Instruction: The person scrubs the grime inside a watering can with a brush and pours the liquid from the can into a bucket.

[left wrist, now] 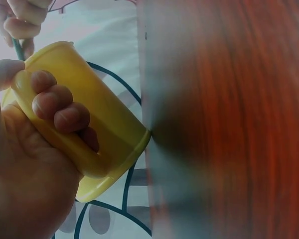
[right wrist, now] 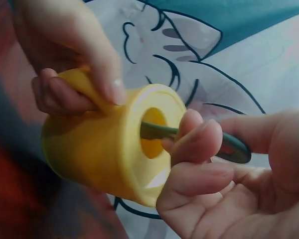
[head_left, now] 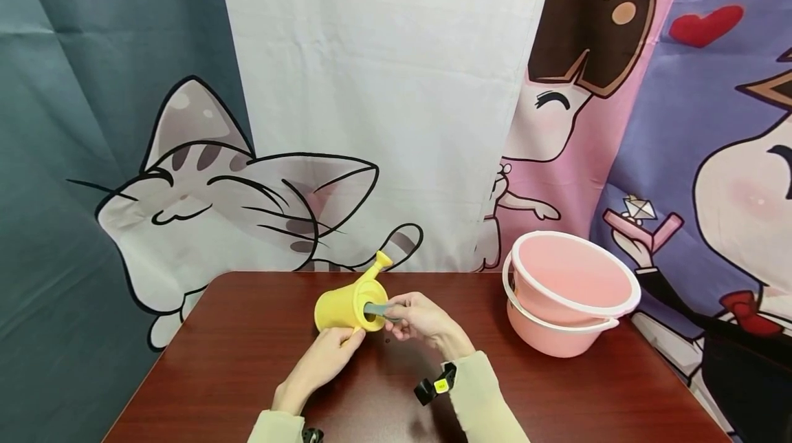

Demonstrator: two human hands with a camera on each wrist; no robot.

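Note:
A yellow watering can (head_left: 337, 309) is tipped on its side over the table, its round mouth turned to the right and its spout pointing up and away. The left hand (head_left: 328, 357) grips its handle, with fingers curled through the loop in the left wrist view. A grey-green tool with a flat handle (right wrist: 234, 150) reaches into the can's mouth; its far end is hidden inside, so its kind does not show. The right hand (head_left: 427, 322) pinches that handle between thumb and fingers, just outside the opening. Whether the can's base touches the table, I cannot tell.
Two pink basins (head_left: 572, 292) with white rims, one sitting in the other, stand at the table's right side. The dark red-brown wooden table (head_left: 204, 367) ends at a back edge against a cartoon-printed curtain (head_left: 383, 106). Small dark spots lie near the can.

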